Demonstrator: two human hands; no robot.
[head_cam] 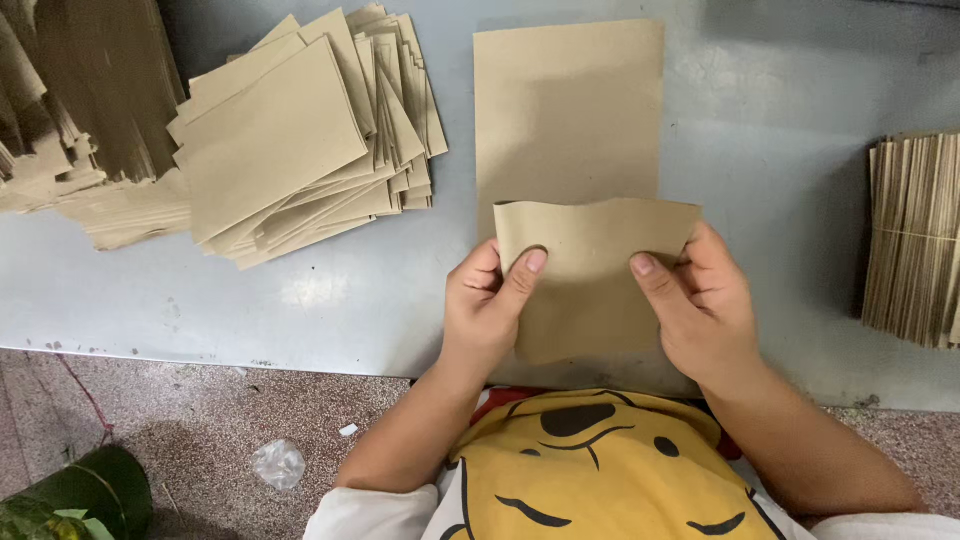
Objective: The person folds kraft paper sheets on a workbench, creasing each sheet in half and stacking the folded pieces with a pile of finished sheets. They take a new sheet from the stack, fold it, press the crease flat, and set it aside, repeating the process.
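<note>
Brown paper sheet (pixel 590 270), folded towards the person, is pinched at its upper corners by the closed left hand (pixel 490 305) and right hand (pixel 700 300); its long axis runs 12 to 6. Stacks lie at 10 (pixel 300 130) and 3 (pixel 915 235).

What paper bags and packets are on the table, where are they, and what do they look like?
Folded brown paper piece: held by left hand and right hand.
Flat brown rectangle sheet: table middle.
Fanned tan pile: left.
Upright tan bundle: right edge.
</note>
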